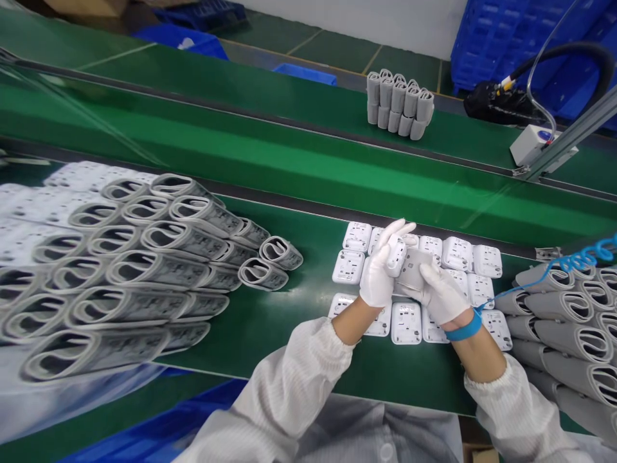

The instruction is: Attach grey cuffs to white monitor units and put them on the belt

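- The left hand (378, 276) grips a white box (396, 256) along its side, fingers stretched upward, apparently to leave its face uncovered.
- The right hand (446, 292) pinches a grey cuff (409, 270), thumb on top; its other fingers are partly hidden. Box and cuff meet between the hands, probably for easy handling; whether they are joined, I cannot tell.
- Both are held above the table (299, 308), nearer its far edge than its near one.
- Beneath, loose boxes (348, 267) lie in rows from the far edge towards the near edge, marked sides up, likely to keep each within reach. The hands hide several.
- Rolled cuffs (197, 244) are stacked towards the table's left end, nested tightly, presumably to save room; two smaller rolls sit just beside them.
- Another pile (554, 337) crowds the right end, near the right forearm.
- A blue cord (576, 259) runs from the wristband (465, 328) across boxes and pile, where it could snag.
- Beyond the far edge, a bundle (400, 106) stands upright on a green counter (270, 90).
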The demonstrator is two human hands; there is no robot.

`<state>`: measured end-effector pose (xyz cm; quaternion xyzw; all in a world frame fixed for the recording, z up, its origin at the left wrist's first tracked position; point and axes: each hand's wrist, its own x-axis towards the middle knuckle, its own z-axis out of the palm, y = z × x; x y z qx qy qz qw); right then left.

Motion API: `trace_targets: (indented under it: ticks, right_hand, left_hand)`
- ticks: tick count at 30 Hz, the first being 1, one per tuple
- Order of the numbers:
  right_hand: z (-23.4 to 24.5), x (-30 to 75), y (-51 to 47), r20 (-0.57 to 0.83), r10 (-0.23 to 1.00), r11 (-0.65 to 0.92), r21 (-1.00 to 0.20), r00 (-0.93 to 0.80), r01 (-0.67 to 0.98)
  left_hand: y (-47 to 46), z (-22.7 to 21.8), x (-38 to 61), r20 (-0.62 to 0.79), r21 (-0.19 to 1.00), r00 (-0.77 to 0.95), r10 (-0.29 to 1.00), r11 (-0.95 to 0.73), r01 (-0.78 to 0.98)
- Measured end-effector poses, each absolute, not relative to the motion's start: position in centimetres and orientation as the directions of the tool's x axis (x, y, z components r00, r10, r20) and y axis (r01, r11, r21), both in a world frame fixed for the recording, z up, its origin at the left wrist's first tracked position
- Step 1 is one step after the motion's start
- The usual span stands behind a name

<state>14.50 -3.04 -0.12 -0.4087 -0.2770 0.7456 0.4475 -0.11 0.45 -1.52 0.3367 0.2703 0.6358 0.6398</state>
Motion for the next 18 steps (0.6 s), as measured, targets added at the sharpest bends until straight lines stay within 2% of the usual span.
trace_targets:
  ticks: [7, 15, 18]
  right_hand:
    - [0.0, 14.8, -3.0, -0.375, 0.884, -0.465, -0.750, -0.278, -0.470]
    - [-0.8, 15.3, -2.8, -0.413, 0.861, -0.508, -0.721, -0.297, -0.471]
    - [-0.2, 15.0, -2.8, -0.388, 0.873, -0.487, -0.742, -0.296, -0.462]
  left_hand:
    - [-0.1, -0.8, -0.1, 0.220, 0.866, 0.042, 0.975, -0.176, -0.467]
    - [-0.7, 0.0, -0.5, 0.347, 0.917, 0.102, 0.933, -0.314, -0.247]
    - [-0.8, -0.1, -0.4, 0.378, 0.909, 0.102, 0.920, -0.348, -0.227]
